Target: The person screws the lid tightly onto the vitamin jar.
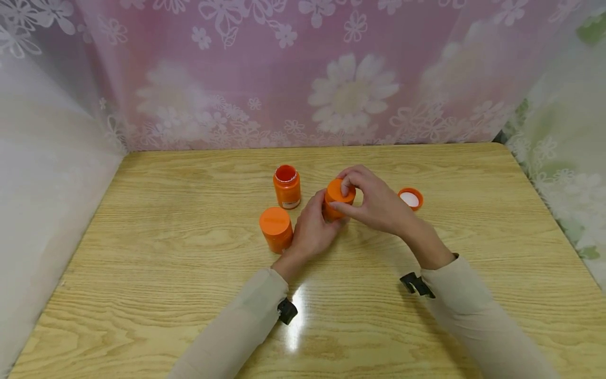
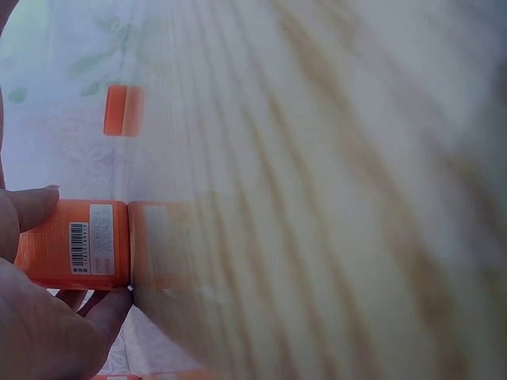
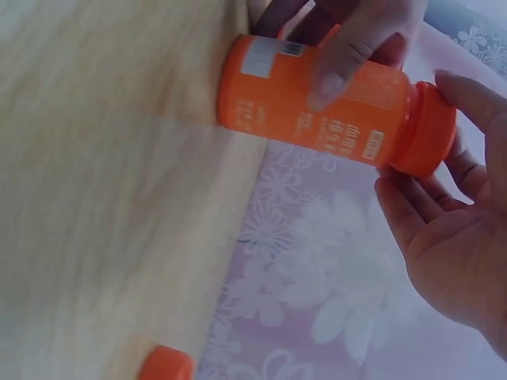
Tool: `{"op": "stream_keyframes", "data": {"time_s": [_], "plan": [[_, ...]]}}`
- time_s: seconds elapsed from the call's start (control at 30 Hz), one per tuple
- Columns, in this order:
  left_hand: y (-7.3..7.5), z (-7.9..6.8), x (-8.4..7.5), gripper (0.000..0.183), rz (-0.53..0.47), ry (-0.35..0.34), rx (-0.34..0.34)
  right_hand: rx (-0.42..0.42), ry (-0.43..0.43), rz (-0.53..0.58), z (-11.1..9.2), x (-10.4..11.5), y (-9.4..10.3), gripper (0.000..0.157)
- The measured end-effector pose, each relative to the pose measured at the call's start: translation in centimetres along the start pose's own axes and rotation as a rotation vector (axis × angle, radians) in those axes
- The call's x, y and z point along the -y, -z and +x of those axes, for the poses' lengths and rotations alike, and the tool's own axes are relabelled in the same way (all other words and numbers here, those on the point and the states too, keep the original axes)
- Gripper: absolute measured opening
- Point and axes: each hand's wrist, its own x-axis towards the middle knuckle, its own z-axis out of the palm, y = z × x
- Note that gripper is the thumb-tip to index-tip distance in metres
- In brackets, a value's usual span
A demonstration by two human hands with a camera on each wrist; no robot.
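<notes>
An orange plastic bottle (image 3: 341, 119) with printed labels stands upright on the table, its orange cap (image 3: 432, 131) on top. My left hand (image 1: 316, 226) grips the bottle's body, thumb on one side and fingers on the other. Around the cap curl the fingers and thumb of my right hand (image 1: 379, 202). In the left wrist view, a barcode label (image 2: 89, 241) shows low on the bottle. Just left of my left hand stands a capped orange bottle (image 1: 276, 231). Behind it is an uncapped orange bottle (image 1: 286, 189), its mouth open upward.
A loose orange cap (image 1: 411, 199) lies inside-up to the right of my right hand, its white lining showing. The wood-grain table (image 1: 165, 263) ends at a pink flowered curtain (image 1: 265, 95) behind, with pale fabric (image 1: 568, 173) along the sides.
</notes>
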Motion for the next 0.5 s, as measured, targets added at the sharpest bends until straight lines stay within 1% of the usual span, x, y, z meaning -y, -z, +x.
{"op": "stream_keyframes", "data": {"time_s": [0.13,0.23,0.3,0.37,0.5], "plan": [[0.0,0.0,0.1,0.06,-0.003,-0.008,-0.003,0.056,0.004,-0.066,0.2,0.8,1.0,0.033],[0.0,0.0,0.2,0.06,0.001,-0.014,-0.002,0.115,0.009,-0.12,0.4,1.3,1.9,0.03],[0.0,0.0,0.2,0.061,0.003,-0.015,0.001,0.166,0.025,-0.162,0.6,1.7,2.6,0.028],[0.0,0.0,0.2,0.061,0.003,-0.011,0.007,0.232,0.051,-0.204,0.9,1.9,3.1,0.029],[0.0,-0.1,0.2,0.064,0.009,-0.004,0.013,0.356,0.102,-0.265,1.3,2.5,3.9,0.04]]}}
